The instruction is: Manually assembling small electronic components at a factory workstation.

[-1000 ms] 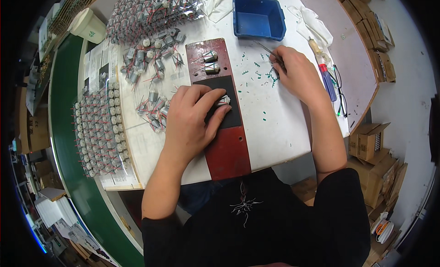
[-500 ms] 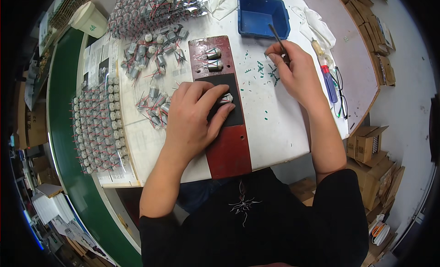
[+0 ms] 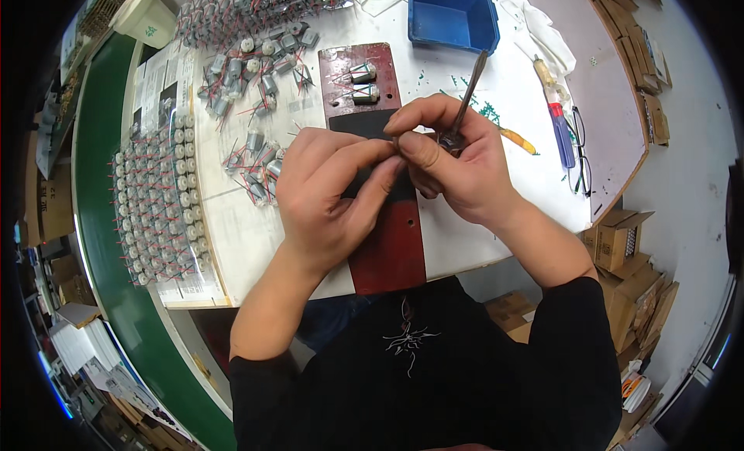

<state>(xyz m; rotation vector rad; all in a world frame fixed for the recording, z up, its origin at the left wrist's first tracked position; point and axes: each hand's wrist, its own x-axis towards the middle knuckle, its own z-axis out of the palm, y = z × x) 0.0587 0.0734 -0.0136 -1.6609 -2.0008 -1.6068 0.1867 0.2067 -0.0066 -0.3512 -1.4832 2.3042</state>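
My left hand (image 3: 329, 191) is over the black pad (image 3: 360, 124) on the dark red board (image 3: 387, 253), its thumb and forefinger pinched together. What they grip is hidden now; a small motor showed between them half a second ago. My right hand (image 3: 469, 160) is closed round a dark metal tool (image 3: 470, 94), its shaft pointing up and away. The fingertips of both hands meet above the pad. A yellow handle (image 3: 518, 141) shows beyond my right hand; whether it belongs to this tool I cannot tell. Two small motors (image 3: 364, 93) with red and green wires lie on the board's far end.
Loose silver motors (image 3: 256, 75) are heaped left of the board, with rows of motors (image 3: 159, 211) farther left. A blue bin (image 3: 453, 21) stands at the back. Green scraps (image 3: 487, 110) are scattered on the table. At right are a screwdriver (image 3: 559, 133) and glasses (image 3: 580, 160).
My right hand has come left and nearer, bringing the tool to my left fingertips. My left hand keeps its pinch over the pad. The view has shifted slightly.
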